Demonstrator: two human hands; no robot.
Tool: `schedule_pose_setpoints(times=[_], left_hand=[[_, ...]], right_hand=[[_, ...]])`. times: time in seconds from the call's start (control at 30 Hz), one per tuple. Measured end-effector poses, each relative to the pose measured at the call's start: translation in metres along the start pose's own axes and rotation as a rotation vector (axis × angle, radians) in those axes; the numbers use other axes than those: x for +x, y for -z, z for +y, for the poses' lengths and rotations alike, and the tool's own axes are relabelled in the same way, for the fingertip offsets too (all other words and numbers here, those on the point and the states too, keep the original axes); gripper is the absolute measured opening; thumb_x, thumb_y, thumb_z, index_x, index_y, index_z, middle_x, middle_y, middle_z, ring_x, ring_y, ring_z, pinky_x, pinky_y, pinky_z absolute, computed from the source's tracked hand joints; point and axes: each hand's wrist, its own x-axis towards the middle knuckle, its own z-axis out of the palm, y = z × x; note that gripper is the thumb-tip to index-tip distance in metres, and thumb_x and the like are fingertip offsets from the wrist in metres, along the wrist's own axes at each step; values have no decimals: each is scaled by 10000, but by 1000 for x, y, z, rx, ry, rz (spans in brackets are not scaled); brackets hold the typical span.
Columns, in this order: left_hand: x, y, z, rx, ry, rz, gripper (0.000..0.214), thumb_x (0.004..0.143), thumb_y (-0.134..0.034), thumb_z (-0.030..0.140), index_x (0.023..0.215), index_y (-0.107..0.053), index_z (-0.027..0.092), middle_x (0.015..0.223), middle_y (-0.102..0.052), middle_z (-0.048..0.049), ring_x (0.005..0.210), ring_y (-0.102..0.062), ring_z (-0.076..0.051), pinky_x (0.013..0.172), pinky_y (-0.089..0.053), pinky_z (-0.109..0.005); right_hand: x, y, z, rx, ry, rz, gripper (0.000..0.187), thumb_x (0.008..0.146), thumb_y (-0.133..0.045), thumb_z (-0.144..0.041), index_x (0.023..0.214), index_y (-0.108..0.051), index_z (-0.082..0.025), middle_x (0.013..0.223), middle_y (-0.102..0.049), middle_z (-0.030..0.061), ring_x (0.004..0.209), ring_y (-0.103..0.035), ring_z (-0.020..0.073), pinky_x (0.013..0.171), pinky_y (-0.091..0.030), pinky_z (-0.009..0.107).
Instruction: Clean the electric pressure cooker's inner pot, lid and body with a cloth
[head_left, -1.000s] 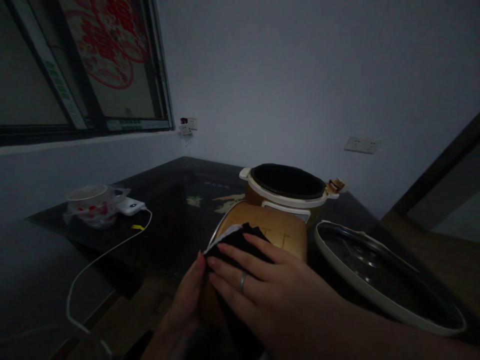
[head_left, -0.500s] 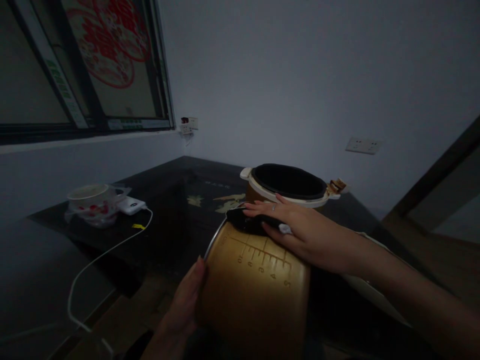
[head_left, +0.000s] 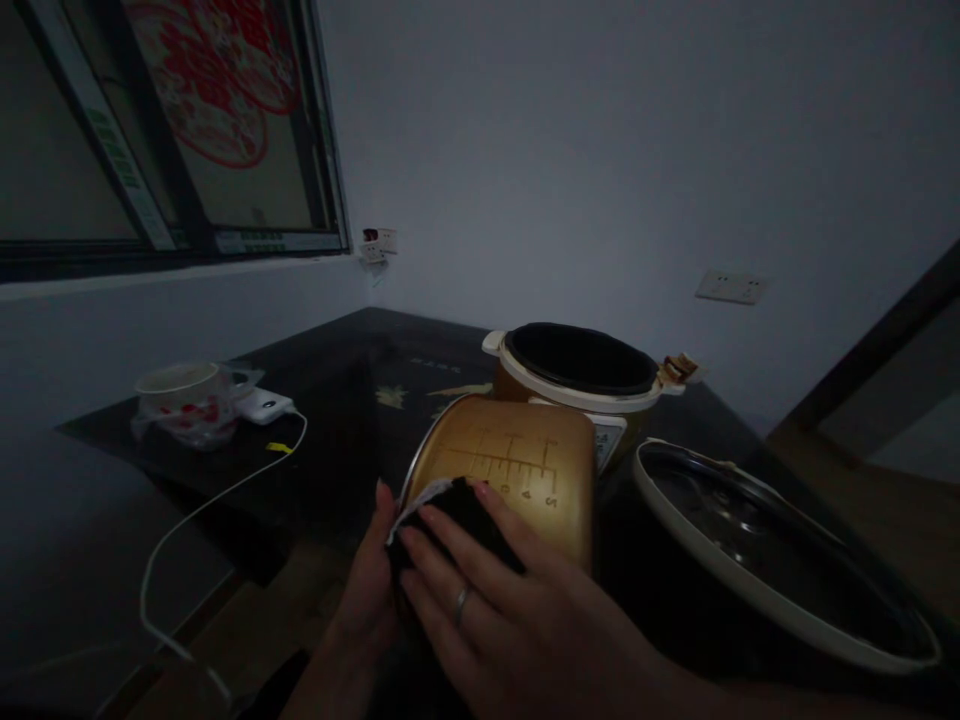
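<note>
A gold inner pot (head_left: 517,470) with a measuring scale on its side lies tilted on its side in front of me. My left hand (head_left: 367,610) grips its rim from the left. My right hand (head_left: 487,610), with a ring on one finger, presses a dark cloth (head_left: 457,510) flat against the near side of the pot. Behind the pot stands the rice cooker body (head_left: 577,375), open at the top, with a dark inside.
The cooker's lid (head_left: 772,560) lies upturned at the right on the dark table (head_left: 352,400). At the left are a paper bowl in a plastic bag (head_left: 184,400) and a white power bank (head_left: 266,405) with a white cable (head_left: 202,520) hanging off the table edge.
My right hand has slid the cloth from the pot's far top side back down to its near side by the rim. The pot has tilted slightly. My left hand stays on the rim.
</note>
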Motion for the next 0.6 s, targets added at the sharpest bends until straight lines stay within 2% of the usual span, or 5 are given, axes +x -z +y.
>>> schedule_pose_setpoints(times=[0.07, 0.13, 0.3, 0.47, 0.6], left_hand=[[0, 0, -1, 16, 22, 26, 489, 801, -634, 569, 1002, -736, 135, 1001, -748, -99, 1173, -603, -271, 1019, -441, -305], [0, -1, -3, 16, -48, 57, 451, 826, -609, 558, 1025, -735, 173, 1028, -746, -76, 1200, -585, -262, 1041, -423, -317], [2, -2, -7, 24, -158, 107, 282, 832, -649, 458, 1006, -747, 257, 1004, -761, -3, 1216, -575, -231, 1098, -358, -324], [-3, -2, -3, 52, -56, 49, 301, 824, -660, 438, 996, -759, 210, 923, -774, -27, 1078, -661, -257, 1054, -417, -361], [-4, 1, -1, -4, -39, -3, 260, 845, -641, 403, 968, -769, 213, 884, -777, -12, 915, -719, -218, 1002, -465, -327]], right_hand=[[-2, 1, 0, 1, 2, -1, 398, 979, -323, -217, 1243, -594, -93, 1364, -568, 90, 1325, -447, 247, 1147, -309, 471], [-1, 9, 9, 52, -39, -41, 418, 968, -353, -250, 1293, -554, -81, 1405, -523, 108, 1353, -410, 273, 1174, -230, 520], [1, 29, 57, 322, -247, -174, 491, 872, -511, -268, 1339, -523, -118, 1445, -472, 117, 1366, -396, 289, 1177, -110, 585], [-19, 11, 94, 691, -602, 74, 372, 959, -402, -347, 1269, -582, -248, 1374, -566, 45, 1308, -482, 229, 1171, -120, 575], [-29, -6, 87, 781, -775, 326, 361, 959, -400, -391, 1211, -617, -250, 1320, -612, 43, 1267, -522, 235, 1160, -207, 542]])
